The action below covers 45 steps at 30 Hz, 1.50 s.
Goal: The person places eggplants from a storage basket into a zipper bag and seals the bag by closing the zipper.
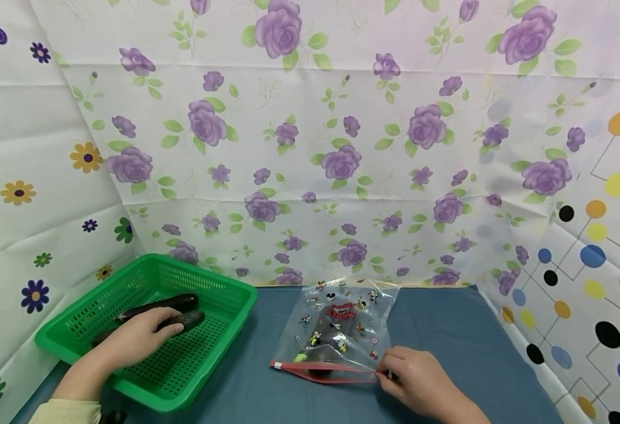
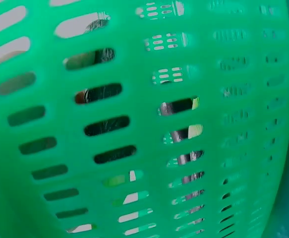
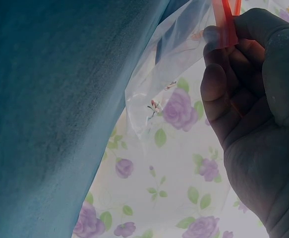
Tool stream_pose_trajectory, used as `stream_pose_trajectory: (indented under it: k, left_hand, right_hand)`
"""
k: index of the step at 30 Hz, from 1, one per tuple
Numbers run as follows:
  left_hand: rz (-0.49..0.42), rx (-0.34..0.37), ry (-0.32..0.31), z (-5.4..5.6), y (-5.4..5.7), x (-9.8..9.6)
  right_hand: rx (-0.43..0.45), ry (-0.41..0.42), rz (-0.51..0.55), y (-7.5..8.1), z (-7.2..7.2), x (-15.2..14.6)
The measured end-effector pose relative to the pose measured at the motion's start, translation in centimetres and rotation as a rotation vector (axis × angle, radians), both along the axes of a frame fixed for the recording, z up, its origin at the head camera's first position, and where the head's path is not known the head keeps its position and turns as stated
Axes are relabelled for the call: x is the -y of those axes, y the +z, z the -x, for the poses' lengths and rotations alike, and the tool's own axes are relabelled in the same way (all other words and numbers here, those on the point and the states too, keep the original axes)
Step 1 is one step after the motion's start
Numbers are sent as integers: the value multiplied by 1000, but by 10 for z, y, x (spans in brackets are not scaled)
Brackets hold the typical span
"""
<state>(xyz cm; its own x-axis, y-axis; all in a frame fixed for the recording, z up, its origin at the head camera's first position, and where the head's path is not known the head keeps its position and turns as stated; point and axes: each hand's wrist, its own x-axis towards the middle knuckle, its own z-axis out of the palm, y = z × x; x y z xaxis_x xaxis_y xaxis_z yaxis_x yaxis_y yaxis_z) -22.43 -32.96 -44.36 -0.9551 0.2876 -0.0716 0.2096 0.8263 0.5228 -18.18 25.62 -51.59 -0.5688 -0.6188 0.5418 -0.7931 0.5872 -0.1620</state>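
Note:
My left hand [image 1: 139, 337] reaches into the green basket [image 1: 204, 377] and grips a dark eggplant [image 1: 190, 321], thumb along its near side and fingers over it. A second eggplant [image 1: 182, 301] lies just behind that one. In the left wrist view, the basket's slotted wall [image 2: 149, 114] hides most of the hand; dark and pale green pieces show through the holes. My right hand [image 1: 418, 377] pinches the right end of the red zip strip [image 3: 226, 25] of a clear printed bag [image 1: 296, 330]. Inside the bag lies a dark eggplant [image 1: 322, 347] with a light green end.
A blue cloth [image 1: 447, 330] covers the table. Floral sheeting [image 1: 310, 147] rises at the back, with patterned sheets at the left and right sides. The basket stands at the left, close to the left sheet, and the bag lies at mid-table with its mouth toward me.

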Motion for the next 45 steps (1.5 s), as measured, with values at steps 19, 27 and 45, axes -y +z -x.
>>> stream_pose_trajectory:
  k: [19, 27, 45]
  left_hand:
    - [-14, -34, 23, -8, 3, -22]
    - [-14, -59, 18, -12, 3, -30]
    - [-13, -159, -13, -13, 6, -50]
  right_hand:
    - [-6, 2, -1, -4, -1, -1]
    - [4, 0, 1, -3, -1, 0]
    - [-12, -1, -3, -3, 0, -1]
